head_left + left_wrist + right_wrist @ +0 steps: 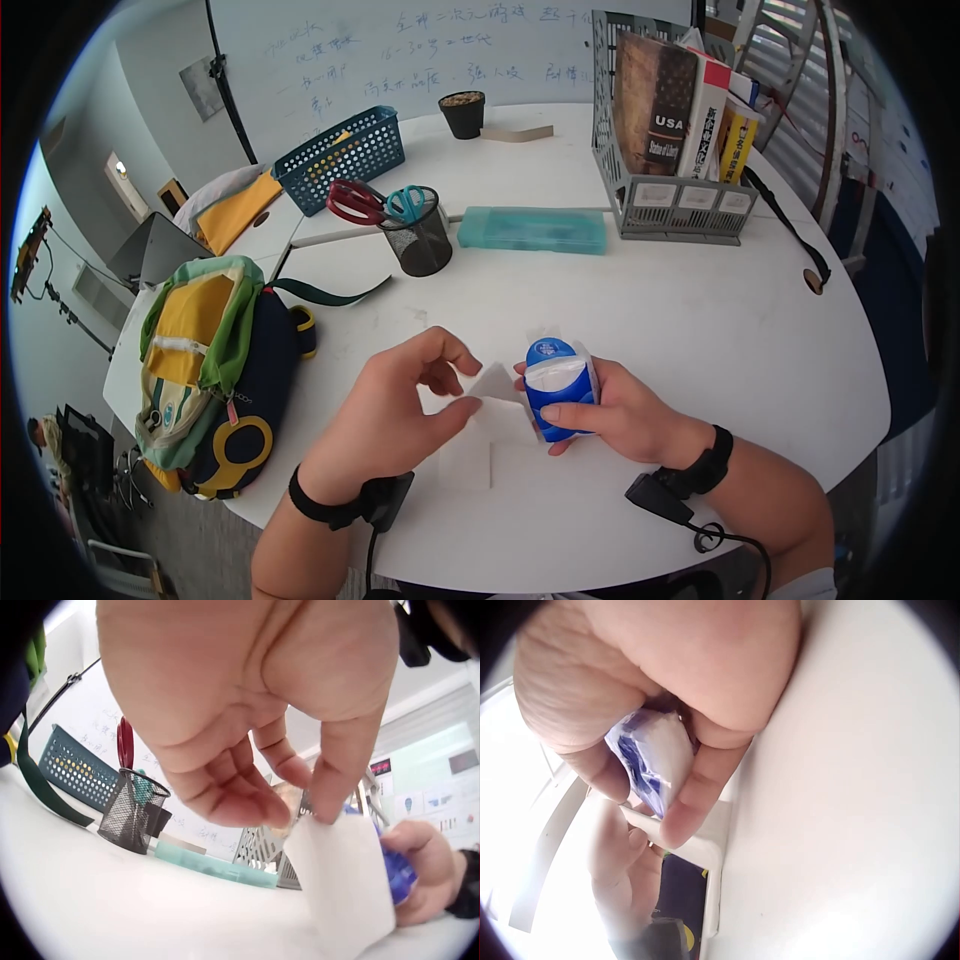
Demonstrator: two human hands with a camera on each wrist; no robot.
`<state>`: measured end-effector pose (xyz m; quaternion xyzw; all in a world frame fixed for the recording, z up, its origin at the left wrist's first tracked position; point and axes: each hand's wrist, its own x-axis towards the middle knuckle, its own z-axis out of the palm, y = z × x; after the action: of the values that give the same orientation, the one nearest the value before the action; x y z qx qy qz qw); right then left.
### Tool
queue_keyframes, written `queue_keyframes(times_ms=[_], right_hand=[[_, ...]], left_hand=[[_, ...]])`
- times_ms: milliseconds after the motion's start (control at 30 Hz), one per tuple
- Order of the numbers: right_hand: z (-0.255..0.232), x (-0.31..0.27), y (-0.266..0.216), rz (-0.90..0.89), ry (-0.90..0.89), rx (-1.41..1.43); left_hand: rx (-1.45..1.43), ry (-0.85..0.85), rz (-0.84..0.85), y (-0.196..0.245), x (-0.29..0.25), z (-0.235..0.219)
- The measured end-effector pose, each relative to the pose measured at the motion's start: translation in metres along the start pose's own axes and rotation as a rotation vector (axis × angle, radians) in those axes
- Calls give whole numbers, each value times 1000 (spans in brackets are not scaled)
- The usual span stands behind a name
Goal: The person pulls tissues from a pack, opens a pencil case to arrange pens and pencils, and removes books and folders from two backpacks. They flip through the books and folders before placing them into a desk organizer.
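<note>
A blue and white plastic packet (560,388) is gripped in my right hand (635,412), its thumb across the front. In the right wrist view the packet (654,756) lies between the thumb and fingers. My left hand (400,405) pinches the corner of a white sheet (490,430) beside the packet. The left wrist view shows the sheet (341,877) hanging from the thumb and a fingertip, in front of part of the packet; the other fingers are bent.
A backpack (215,380) lies at the left. Farther back stand a mesh cup (418,240) with scissors, a teal case (532,230), a blue basket (340,160), a plant pot (463,115) and a grey rack (680,215) holding books.
</note>
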<state>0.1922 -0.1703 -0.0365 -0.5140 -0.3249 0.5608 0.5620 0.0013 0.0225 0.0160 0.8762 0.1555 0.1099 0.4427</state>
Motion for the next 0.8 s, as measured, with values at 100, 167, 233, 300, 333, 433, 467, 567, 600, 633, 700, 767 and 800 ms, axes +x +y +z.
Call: queue_keyframes(times_ms=[100, 167, 233, 300, 333, 433, 467, 567, 600, 633, 700, 767, 800], right_hand=[[-4, 2, 7, 12, -27, -19], [-6, 3, 8, 16, -40, -33], [-5, 2, 9, 20, -53, -43], [-4, 1, 5, 19, -20, -67], [-4, 2, 4, 18, -21, -68], [-6, 2, 4, 29, -60, -70], [-7, 3, 5, 22, -83, -69], [-5, 2, 6, 11, -109, -64], [-4, 2, 5, 5, -111, -60], [-3, 1, 6, 4, -108, -60], [2, -1, 8, -31, -115, -71], [6, -3, 4, -23, -131, -30], [7, -3, 3, -16, -147, 12]], left_hand=[[-16, -82, 39, 0, 1, 11], [4, -119, 38, 1, 2, 13], [88, -177, -12, 4, 1, 12], [106, -173, -82, 5, 2, 11], [122, -168, -153, 5, 2, 11], [258, -10, 25, 3, 3, 13], [257, -10, 25, 4, 2, 14], [221, 46, 155, 9, -4, 15], [201, 71, 232, 13, -5, 15], [180, 94, 310, 16, -6, 15], [217, 123, 315, 16, -8, 24], [255, 157, 342, 13, -8, 27], [255, 158, 340, 12, -8, 27]])
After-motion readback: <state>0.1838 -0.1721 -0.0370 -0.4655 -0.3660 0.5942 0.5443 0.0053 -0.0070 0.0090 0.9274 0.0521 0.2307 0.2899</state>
